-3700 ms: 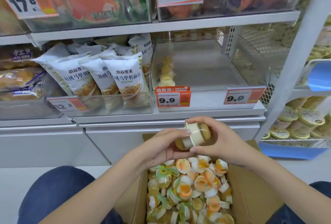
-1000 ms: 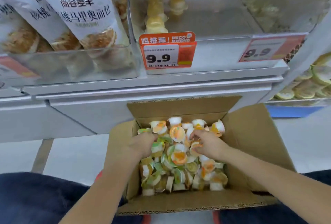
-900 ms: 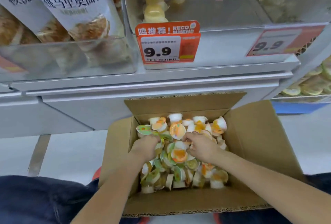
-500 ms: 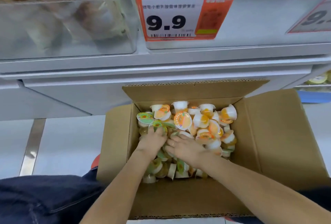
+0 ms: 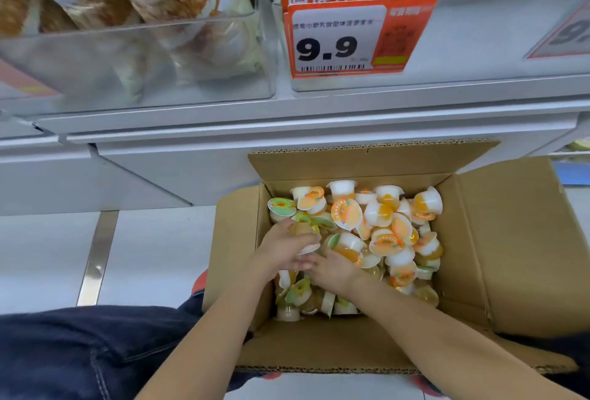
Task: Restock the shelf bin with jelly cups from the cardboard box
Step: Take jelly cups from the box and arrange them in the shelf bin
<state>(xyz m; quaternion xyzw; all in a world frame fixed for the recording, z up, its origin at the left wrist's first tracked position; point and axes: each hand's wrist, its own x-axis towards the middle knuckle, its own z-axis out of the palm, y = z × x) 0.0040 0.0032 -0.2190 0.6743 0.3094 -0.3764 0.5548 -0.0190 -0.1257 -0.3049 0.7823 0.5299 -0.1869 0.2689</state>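
Jelly cups (image 5: 357, 233) lie in a loose heap inside the cardboard box (image 5: 510, 240), which stands on the floor just below the shelf. The shelf bin (image 5: 479, 48) is above it, behind the orange price tag (image 5: 357, 32) that reads 9.9, and I can see only a small yellowish part of its contents at the top edge.

My left hand (image 5: 281, 252) is down in the left side of the box, and its grip is closed around one cup (image 5: 303, 233), with the fingers curled on the pale rim. My right hand (image 5: 332, 268) is just beside it, touching it, with the fingers pushed in among the cups. Whether this grip already holds a cup I cannot tell, because the fingers are hidden.

I judge that the gathering step is in hand and nothing has gone up to the bin in this round.

Some risks I see from here. The cups are small and smooth, so if I take too many in one grip, one can slip out on the way up. The tag stands out in front of the bin, so a rising hand may knock it. The foil lids may also be pierced if I squeeze hard.
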